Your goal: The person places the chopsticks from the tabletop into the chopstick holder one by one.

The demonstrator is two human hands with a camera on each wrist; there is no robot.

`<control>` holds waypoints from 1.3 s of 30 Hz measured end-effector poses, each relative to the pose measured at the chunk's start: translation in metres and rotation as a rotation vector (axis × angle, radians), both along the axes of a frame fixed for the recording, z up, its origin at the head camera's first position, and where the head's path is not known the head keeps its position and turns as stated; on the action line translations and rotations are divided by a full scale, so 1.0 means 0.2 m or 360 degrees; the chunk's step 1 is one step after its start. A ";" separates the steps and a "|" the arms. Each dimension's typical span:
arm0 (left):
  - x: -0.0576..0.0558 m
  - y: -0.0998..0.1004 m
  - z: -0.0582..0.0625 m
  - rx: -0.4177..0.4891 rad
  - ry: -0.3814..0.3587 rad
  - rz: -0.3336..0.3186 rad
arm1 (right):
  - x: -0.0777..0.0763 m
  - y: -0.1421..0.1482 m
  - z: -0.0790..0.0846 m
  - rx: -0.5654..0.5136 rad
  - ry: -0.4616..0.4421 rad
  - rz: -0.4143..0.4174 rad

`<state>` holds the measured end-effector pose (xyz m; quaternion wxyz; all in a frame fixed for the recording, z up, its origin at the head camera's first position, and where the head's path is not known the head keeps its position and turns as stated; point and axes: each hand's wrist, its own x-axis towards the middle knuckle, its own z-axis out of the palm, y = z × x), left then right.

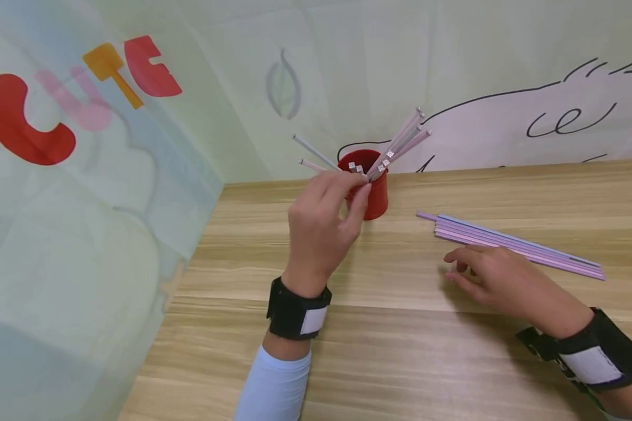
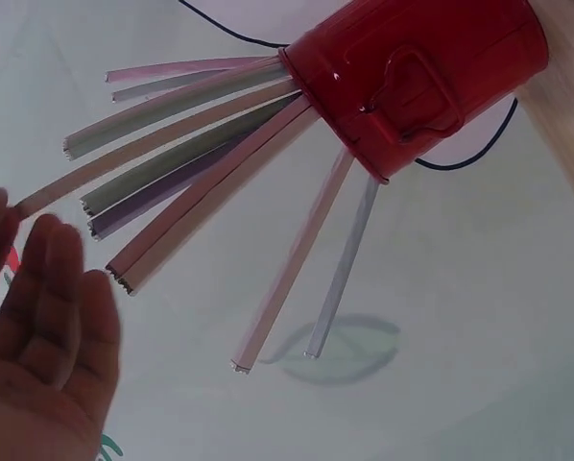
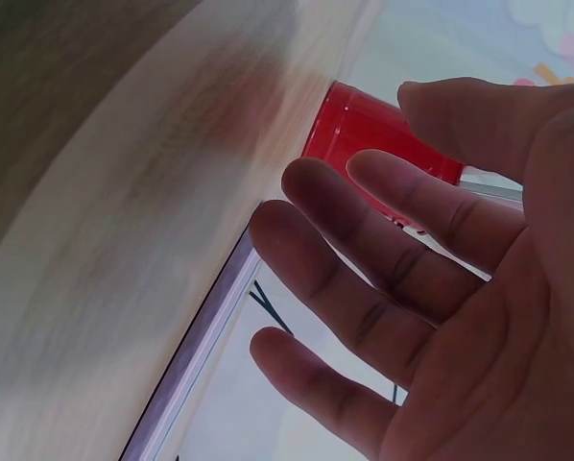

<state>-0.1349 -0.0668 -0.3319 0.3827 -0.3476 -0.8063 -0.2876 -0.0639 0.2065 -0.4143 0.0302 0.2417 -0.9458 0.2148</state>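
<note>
A small red bucket (image 1: 378, 202) stands at the back of the table against the wall backdrop. Several slim pastel sticks (image 1: 408, 137) lean out of its mouth, fanned to both sides. My left hand (image 1: 318, 225) is raised at the bucket's near rim, thumb and index finger pinching the free end of a pinkish-tan stick (image 2: 153, 147) whose other end is inside the bucket. To the right, my right hand (image 1: 511, 283) hovers low with relaxed, slightly bent fingers and nothing in its palm (image 3: 498, 355). Just beyond it lies a row of purple, pink and blue sticks (image 1: 505, 238).
Behind the bucket rises a pale printed backdrop (image 1: 479, 52), which meets another printed sheet (image 1: 84, 234) along the table's left side. The bucket's thin wire handle (image 2: 489, 158) hangs at its far side. Wood-grain tabletop (image 1: 379, 351) stretches between and below both arms.
</note>
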 end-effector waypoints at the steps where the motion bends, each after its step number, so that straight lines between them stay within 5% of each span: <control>1: 0.00 0.00 -0.01 -0.0051 -0.0045 0.0026 | 0.00 0.00 0.00 0.0002 0.0005 -0.0001; 6: -0.01 0.00 -0.04 -0.0215 -0.0207 0.0083 | 0.00 0.01 -0.01 0.0013 0.0068 -0.0007; 18: 0.00 0.00 -0.04 -0.0267 -0.0258 0.0070 | -0.02 0.05 -0.04 0.0011 0.0414 -0.0094; 30: 0.01 0.03 -0.06 -0.0421 -0.0314 0.0084 | -0.02 0.09 -0.05 0.0172 0.0206 -0.0303; 39: 0.02 0.05 -0.07 -0.0494 -0.0354 0.0060 | -0.02 0.11 -0.05 0.0183 0.0162 -0.0315</control>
